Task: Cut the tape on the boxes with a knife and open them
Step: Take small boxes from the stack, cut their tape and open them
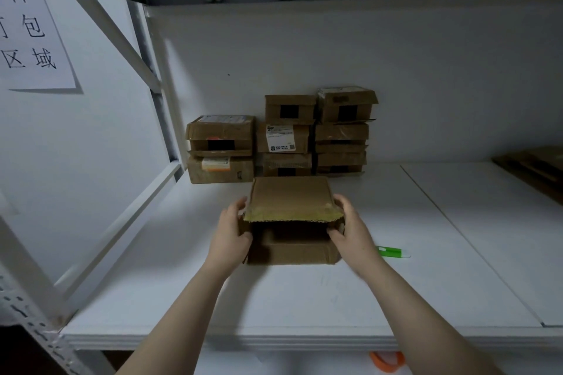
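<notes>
Both hands, left (232,230) and right (350,227), gripped the opened box's (291,248) sides; green knife (391,252) lay just right.

Matt brown cardboard box (291,250), glossy tape strip (292,215), green plastic knife (391,252), smooth white shelf (304,298).

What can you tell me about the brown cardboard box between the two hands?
The brown corrugated cardboard box is shallow, resting flat on the white shelf board just in front of the stacked cardboard parcels. Its lid is lifted, hinged at the far side, with yellowish tape left along the lid's near edge. The inside is dark; I cannot tell what it holds. The left hand grips its left side and the right hand its right side.
</notes>
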